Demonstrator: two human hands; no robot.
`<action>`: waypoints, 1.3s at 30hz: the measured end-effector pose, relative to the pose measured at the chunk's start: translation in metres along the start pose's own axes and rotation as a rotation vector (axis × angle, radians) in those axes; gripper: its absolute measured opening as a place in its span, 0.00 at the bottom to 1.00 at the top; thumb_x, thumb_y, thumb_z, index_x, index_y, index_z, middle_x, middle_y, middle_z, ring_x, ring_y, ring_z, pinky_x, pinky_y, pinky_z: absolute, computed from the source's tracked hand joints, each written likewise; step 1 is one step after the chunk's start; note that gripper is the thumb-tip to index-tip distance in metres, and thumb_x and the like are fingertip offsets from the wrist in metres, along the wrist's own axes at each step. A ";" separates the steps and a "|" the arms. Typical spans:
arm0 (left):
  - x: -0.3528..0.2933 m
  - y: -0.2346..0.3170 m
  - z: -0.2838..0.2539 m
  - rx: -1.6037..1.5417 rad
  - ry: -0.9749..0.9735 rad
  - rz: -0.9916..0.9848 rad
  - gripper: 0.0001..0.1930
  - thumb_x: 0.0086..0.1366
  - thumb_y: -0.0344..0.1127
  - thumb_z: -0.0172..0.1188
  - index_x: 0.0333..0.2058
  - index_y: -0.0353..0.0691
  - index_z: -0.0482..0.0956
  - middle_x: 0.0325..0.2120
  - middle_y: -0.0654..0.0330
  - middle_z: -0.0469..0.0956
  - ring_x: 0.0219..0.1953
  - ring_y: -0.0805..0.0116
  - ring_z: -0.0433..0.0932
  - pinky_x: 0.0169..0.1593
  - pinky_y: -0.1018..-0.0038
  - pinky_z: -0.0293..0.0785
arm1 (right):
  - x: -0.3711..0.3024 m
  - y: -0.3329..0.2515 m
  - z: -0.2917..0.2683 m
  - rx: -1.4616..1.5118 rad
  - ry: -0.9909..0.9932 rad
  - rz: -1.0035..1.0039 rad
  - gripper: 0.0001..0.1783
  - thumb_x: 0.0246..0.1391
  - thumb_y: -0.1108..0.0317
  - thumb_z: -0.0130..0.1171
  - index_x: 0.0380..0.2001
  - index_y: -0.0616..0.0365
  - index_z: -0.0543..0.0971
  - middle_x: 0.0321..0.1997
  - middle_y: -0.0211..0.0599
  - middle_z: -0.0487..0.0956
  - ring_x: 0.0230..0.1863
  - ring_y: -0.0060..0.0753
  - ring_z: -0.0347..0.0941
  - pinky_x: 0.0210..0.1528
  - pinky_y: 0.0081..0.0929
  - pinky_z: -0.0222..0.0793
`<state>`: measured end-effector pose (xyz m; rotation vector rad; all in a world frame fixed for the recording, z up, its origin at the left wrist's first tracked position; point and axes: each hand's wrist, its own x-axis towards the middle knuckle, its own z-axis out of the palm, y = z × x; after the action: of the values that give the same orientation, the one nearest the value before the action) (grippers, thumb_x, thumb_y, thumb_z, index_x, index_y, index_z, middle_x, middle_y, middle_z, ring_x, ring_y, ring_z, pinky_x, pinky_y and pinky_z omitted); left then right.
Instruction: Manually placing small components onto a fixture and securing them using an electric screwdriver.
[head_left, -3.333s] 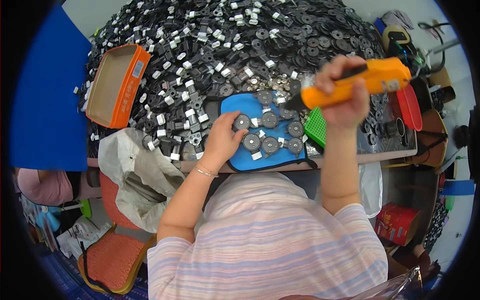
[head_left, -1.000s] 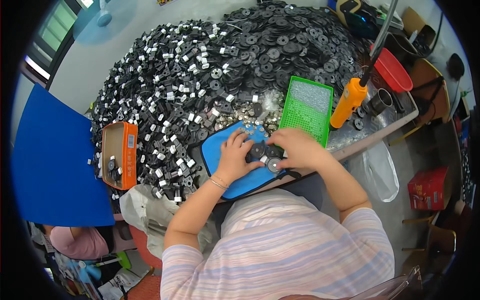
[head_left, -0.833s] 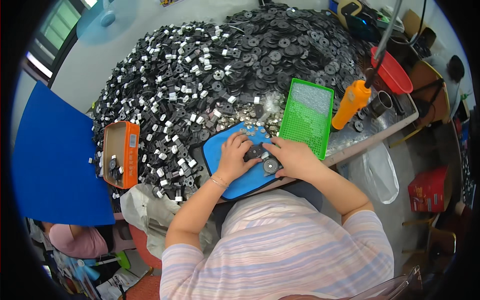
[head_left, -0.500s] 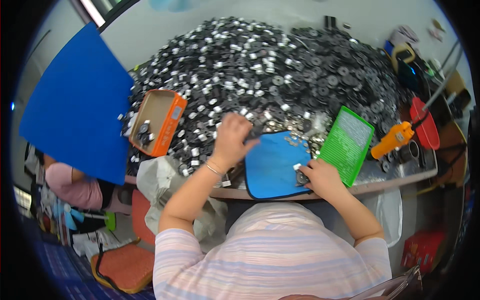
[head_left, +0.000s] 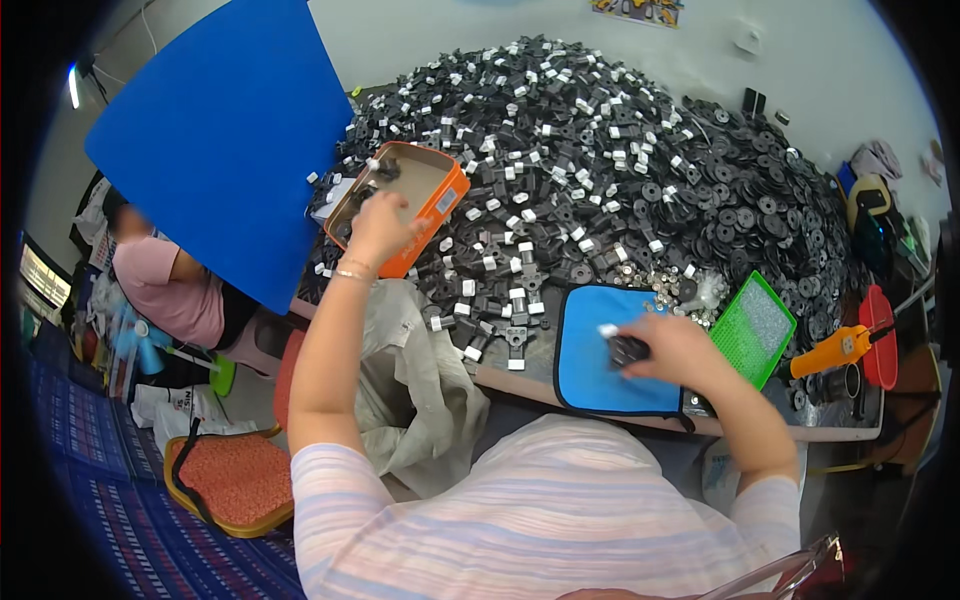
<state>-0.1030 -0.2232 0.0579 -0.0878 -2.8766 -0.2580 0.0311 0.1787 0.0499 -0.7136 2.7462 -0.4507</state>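
My left hand (head_left: 380,228) reaches over the near end of an orange-sided cardboard box (head_left: 452,200). Its thumb stands apart from the fingers and I see nothing between them. Dark parts (head_left: 386,170) with white ends lie inside this box, close to the fingertips. Above a blue mat with a black border (head_left: 590,385), my right hand (head_left: 672,350) grips a black plastic part with a white end (head_left: 628,350), somewhat blurred. Small round metal pieces (head_left: 655,285) are scattered along the mat's far edge.
A large heap of black parts with white ends (head_left: 520,130) covers the table, with black discs (head_left: 770,215) at right. A green tray (head_left: 760,325), an orange-handled tool (head_left: 830,352) and a red dish (head_left: 880,340) stand right. A blue sheet (head_left: 230,150) rises at left, beside a seated person (head_left: 165,280).
My left hand has moved left from beside the mat to the orange box. My right hand has lifted the black part from the mat's near right edge. The view has shifted left.
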 end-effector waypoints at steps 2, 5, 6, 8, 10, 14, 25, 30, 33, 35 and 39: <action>-0.019 0.021 -0.012 0.118 -0.204 -0.020 0.19 0.50 0.51 0.66 0.29 0.38 0.82 0.31 0.50 0.80 0.39 0.54 0.78 0.44 0.62 0.74 | 0.056 -0.028 -0.019 0.305 -0.064 -0.072 0.29 0.34 0.58 0.72 0.43 0.53 0.78 0.34 0.40 0.79 0.36 0.39 0.77 0.38 0.32 0.71; -0.060 0.062 -0.031 0.276 -0.335 0.081 0.18 0.48 0.49 0.66 0.24 0.37 0.82 0.25 0.51 0.79 0.34 0.54 0.79 0.39 0.62 0.76 | 0.159 -0.067 -0.030 0.484 0.175 -0.271 0.28 0.35 0.58 0.72 0.42 0.57 0.78 0.35 0.41 0.80 0.34 0.32 0.77 0.38 0.29 0.72; -0.071 0.064 -0.025 0.260 -0.323 0.150 0.19 0.47 0.49 0.66 0.24 0.36 0.82 0.25 0.51 0.79 0.33 0.53 0.79 0.39 0.61 0.75 | 0.189 -0.084 -0.038 0.605 0.211 -0.273 0.30 0.36 0.59 0.71 0.45 0.59 0.77 0.36 0.40 0.80 0.34 0.31 0.76 0.39 0.27 0.72; -0.087 0.073 -0.021 0.197 -0.362 0.212 0.20 0.46 0.49 0.67 0.27 0.35 0.81 0.30 0.51 0.79 0.36 0.53 0.77 0.42 0.62 0.74 | 0.230 -0.111 -0.052 0.501 0.408 -0.333 0.42 0.36 0.55 0.72 0.54 0.63 0.69 0.44 0.48 0.78 0.40 0.38 0.77 0.42 0.27 0.72; -0.096 0.068 -0.012 0.099 -0.351 0.210 0.21 0.46 0.48 0.68 0.30 0.34 0.80 0.33 0.50 0.78 0.39 0.53 0.76 0.43 0.63 0.73 | 0.238 -0.124 -0.063 0.447 0.456 -0.247 0.49 0.35 0.51 0.72 0.58 0.65 0.64 0.45 0.51 0.77 0.41 0.40 0.77 0.42 0.29 0.73; -0.105 0.055 0.014 -0.198 -0.379 0.184 0.37 0.39 0.39 0.74 0.49 0.33 0.70 0.53 0.42 0.66 0.55 0.48 0.65 0.56 0.64 0.66 | 0.225 -0.100 -0.049 0.410 0.382 -0.313 0.48 0.33 0.49 0.72 0.57 0.60 0.67 0.43 0.49 0.78 0.44 0.41 0.77 0.45 0.31 0.73; -0.071 0.043 0.075 -0.190 -0.504 0.102 0.70 0.22 0.42 0.80 0.66 0.44 0.44 0.63 0.33 0.41 0.64 0.29 0.42 0.65 0.52 0.49 | 0.181 -0.050 0.070 -0.047 -0.109 -0.141 0.71 0.14 0.48 0.78 0.67 0.42 0.50 0.70 0.50 0.47 0.67 0.64 0.45 0.65 0.49 0.53; -0.069 0.044 0.106 -0.450 -0.262 0.135 0.50 0.29 0.36 0.73 0.58 0.44 0.63 0.55 0.42 0.57 0.59 0.41 0.54 0.64 0.59 0.53 | 0.199 -0.040 0.072 0.134 -0.011 -0.163 0.69 0.13 0.53 0.79 0.66 0.44 0.53 0.67 0.50 0.55 0.64 0.61 0.50 0.64 0.46 0.54; -0.069 0.047 0.114 -0.473 -0.181 0.095 0.41 0.31 0.34 0.72 0.52 0.43 0.69 0.52 0.47 0.61 0.57 0.47 0.57 0.62 0.62 0.56 | 0.207 -0.034 0.072 0.209 0.013 -0.154 0.64 0.09 0.58 0.79 0.62 0.45 0.62 0.65 0.48 0.58 0.63 0.59 0.51 0.64 0.45 0.55; -0.067 0.049 0.117 -0.562 -0.159 0.052 0.38 0.31 0.33 0.71 0.49 0.43 0.71 0.51 0.48 0.62 0.57 0.47 0.58 0.61 0.62 0.58 | 0.208 -0.029 0.071 0.249 0.016 -0.150 0.62 0.09 0.59 0.79 0.60 0.44 0.65 0.64 0.47 0.58 0.63 0.59 0.51 0.63 0.45 0.56; -0.065 0.056 0.116 -0.637 -0.131 0.094 0.35 0.33 0.32 0.71 0.47 0.42 0.72 0.48 0.50 0.62 0.54 0.49 0.63 0.57 0.63 0.63 | 0.204 -0.017 0.070 0.411 0.090 -0.149 0.53 0.10 0.68 0.78 0.53 0.45 0.71 0.63 0.44 0.58 0.62 0.53 0.56 0.60 0.40 0.61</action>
<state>-0.0636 -0.1495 -0.0599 -0.3623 -2.7830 -1.1724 -0.1103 0.0445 -0.0443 -0.8034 2.5607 -1.0634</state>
